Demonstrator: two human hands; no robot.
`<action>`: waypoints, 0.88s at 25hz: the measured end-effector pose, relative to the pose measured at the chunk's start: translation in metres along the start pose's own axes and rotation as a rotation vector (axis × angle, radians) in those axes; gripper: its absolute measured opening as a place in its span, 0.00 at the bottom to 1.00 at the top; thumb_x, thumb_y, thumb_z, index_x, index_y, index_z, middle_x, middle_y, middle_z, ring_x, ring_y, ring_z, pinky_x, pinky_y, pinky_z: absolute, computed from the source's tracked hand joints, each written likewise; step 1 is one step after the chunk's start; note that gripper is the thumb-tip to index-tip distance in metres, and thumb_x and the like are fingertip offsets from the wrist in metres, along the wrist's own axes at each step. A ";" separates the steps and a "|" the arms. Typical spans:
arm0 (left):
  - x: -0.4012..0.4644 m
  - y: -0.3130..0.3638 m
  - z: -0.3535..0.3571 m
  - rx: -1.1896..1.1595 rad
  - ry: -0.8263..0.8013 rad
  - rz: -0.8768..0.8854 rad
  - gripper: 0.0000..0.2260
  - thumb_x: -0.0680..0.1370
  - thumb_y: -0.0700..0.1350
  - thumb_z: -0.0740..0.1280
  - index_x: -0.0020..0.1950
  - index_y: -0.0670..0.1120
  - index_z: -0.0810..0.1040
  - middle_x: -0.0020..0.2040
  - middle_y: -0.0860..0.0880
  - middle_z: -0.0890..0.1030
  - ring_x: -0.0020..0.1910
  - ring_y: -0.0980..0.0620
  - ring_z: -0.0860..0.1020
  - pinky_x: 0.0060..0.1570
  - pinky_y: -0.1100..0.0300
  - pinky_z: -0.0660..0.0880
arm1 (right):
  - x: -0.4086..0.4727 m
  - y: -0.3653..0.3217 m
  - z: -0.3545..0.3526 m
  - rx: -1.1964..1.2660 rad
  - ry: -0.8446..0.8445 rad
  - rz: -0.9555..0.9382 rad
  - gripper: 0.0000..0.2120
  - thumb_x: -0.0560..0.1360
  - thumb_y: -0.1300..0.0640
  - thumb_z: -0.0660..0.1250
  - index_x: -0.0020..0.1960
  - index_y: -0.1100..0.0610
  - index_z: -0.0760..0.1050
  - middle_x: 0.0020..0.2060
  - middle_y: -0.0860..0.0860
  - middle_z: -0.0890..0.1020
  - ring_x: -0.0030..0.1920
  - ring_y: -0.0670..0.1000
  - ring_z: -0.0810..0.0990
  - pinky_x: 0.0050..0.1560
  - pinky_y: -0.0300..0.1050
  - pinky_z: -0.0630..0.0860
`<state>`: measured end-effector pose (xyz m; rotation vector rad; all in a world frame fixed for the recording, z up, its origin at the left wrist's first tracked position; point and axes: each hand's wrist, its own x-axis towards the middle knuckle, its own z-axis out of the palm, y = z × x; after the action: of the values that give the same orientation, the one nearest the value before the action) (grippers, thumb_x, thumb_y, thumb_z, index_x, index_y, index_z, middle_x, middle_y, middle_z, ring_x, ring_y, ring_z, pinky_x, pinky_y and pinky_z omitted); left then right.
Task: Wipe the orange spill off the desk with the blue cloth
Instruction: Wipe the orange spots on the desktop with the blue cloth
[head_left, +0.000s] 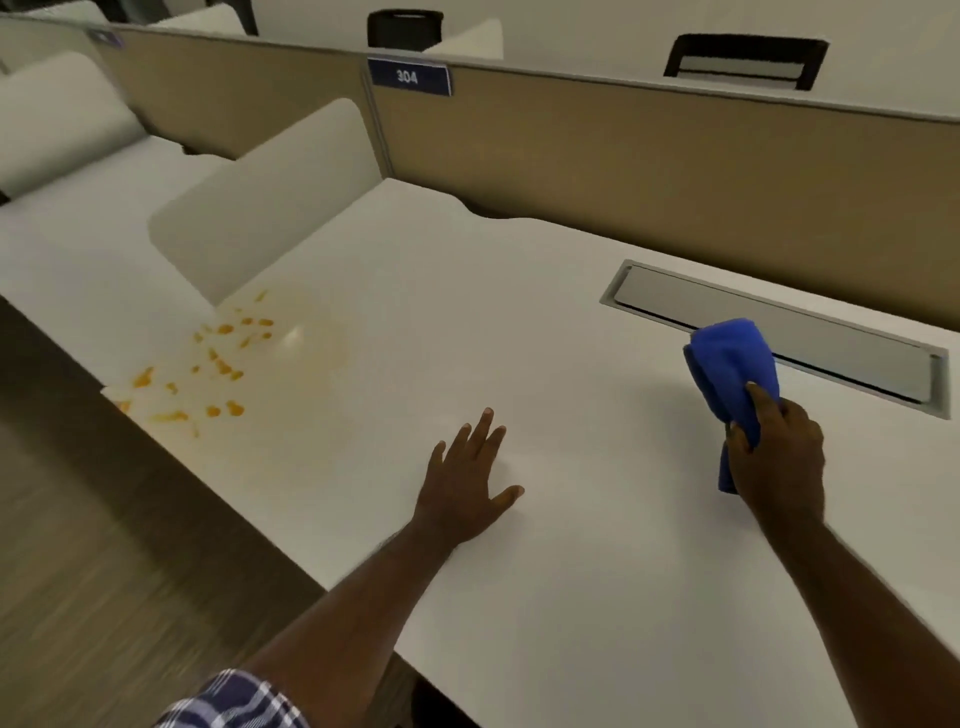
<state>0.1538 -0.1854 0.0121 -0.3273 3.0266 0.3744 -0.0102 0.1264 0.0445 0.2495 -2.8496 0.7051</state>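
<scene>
- Blue cloth (730, 371) bunched lengthwise, long axis rising beyond the right hand (776, 457) fingers clamped round it
- Left hand (467, 486) flat, fingers spread
- Orange spill (208, 369) splattered, well left of them

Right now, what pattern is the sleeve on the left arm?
Blue-and-white plaid, on the sleeve at the head view's bottom edge.

Blue cloth (732, 374) plush; desk (467, 322) smooth matt white; cable hatch (779, 338) brushed metal.

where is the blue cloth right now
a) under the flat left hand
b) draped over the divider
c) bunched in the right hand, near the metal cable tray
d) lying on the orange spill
c, the blue cloth is gripped by the right hand beside the metal cable tray, far from the orange spill.
</scene>
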 end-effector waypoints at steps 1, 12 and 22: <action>-0.008 -0.010 -0.003 -0.005 0.007 -0.024 0.36 0.77 0.65 0.59 0.80 0.53 0.49 0.78 0.58 0.36 0.80 0.50 0.48 0.75 0.45 0.51 | -0.004 -0.016 0.008 0.012 -0.022 -0.031 0.26 0.76 0.63 0.67 0.73 0.63 0.67 0.58 0.69 0.76 0.55 0.70 0.75 0.56 0.66 0.73; -0.097 -0.144 -0.030 -0.007 0.094 -0.281 0.35 0.78 0.67 0.55 0.79 0.52 0.51 0.80 0.54 0.40 0.80 0.50 0.48 0.74 0.44 0.52 | -0.071 -0.205 0.095 0.133 -0.216 -0.332 0.25 0.76 0.63 0.69 0.72 0.61 0.70 0.57 0.64 0.78 0.54 0.64 0.76 0.53 0.59 0.75; -0.148 -0.260 -0.046 -0.023 0.012 -0.304 0.37 0.76 0.67 0.57 0.79 0.52 0.50 0.81 0.51 0.43 0.79 0.47 0.46 0.74 0.39 0.48 | -0.143 -0.357 0.163 0.096 -0.372 -0.444 0.25 0.78 0.57 0.65 0.75 0.56 0.66 0.61 0.58 0.75 0.58 0.59 0.74 0.58 0.52 0.73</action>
<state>0.3532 -0.4133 0.0111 -0.7800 2.9191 0.3824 0.1788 -0.2460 0.0281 1.0918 -2.9233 0.7607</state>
